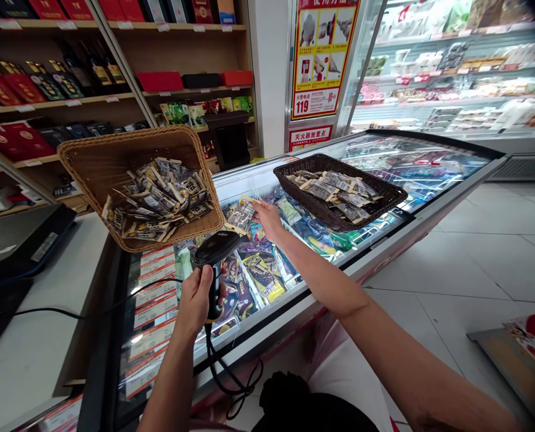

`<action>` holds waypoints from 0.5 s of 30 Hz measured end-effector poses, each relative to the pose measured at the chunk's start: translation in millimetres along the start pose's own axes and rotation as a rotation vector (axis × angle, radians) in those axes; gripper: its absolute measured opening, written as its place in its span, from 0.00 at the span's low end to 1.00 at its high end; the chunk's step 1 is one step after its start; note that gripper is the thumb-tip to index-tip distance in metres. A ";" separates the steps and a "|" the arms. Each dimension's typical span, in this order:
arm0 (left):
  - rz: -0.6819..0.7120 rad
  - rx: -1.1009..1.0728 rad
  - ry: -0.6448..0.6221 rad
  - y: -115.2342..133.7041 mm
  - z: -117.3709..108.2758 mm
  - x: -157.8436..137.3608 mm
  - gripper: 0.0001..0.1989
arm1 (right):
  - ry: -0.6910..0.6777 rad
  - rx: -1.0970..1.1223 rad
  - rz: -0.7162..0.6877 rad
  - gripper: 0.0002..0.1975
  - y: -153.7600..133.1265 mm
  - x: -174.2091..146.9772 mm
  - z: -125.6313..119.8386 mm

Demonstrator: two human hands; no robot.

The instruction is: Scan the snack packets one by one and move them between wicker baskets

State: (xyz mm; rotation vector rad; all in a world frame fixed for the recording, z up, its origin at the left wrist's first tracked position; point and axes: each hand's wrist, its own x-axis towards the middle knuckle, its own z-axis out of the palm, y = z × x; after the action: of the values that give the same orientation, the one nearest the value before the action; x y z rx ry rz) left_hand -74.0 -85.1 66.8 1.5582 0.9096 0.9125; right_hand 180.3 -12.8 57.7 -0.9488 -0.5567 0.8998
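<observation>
Freezer: its glass top (276, 315) spreads beneath the scanner (218, 247), my landmark.
Tan basket: tilted toward me, up and left of the scanner, heaped with packets (92, 162).
Dark basket: right of the scanner and farther from me, on the freezer, with similar packets (379, 209).
Left hand: clamped around the scanner's handle, thumb toward me (195, 300).
Right hand: fingertips pinched on the packet's far end, just beyond the scanner and to its right (267, 219).
Packet: just past the scanner's head, slightly right; its long axis seems to slant from my right fingertips down toward that head. I can't tell whether they touch. My right hand is the nearer (240, 216).
Packet's look: see-through and dark, pale print, a tan strip across each end.
</observation>
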 end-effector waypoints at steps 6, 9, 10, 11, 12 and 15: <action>-0.009 0.035 -0.024 0.0 -0.9 -0.1 0.32 | -0.026 0.004 0.002 0.11 -2.6 -0.8 -0.8; -0.022 0.007 -0.001 5.5 1.4 -1.5 0.32 | -0.026 -0.006 -0.008 0.12 2.8 1.2 -1.8; -0.026 -0.008 0.003 7.9 2.3 -2.2 0.32 | -0.023 -0.021 -0.019 0.13 5.1 2.7 -2.4; -0.031 -0.020 0.006 10.2 3.2 -2.8 0.32 | -0.019 -0.045 -0.039 0.13 6.7 4.9 -3.4; -0.037 -0.028 0.006 12.1 4.0 -3.4 0.31 | -0.009 -0.078 -0.073 0.13 6.7 8.1 -5.0; -0.041 -0.073 0.028 14.9 6.0 -4.2 0.31 | 0.087 -0.226 -0.287 0.14 -8.8 25.8 -17.5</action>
State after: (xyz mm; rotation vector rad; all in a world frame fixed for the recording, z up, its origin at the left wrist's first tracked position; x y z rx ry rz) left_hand -69.0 -93.5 80.2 1.4634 0.9150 0.9305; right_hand 210.5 -1.3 57.5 -1.0741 -0.7100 0.5428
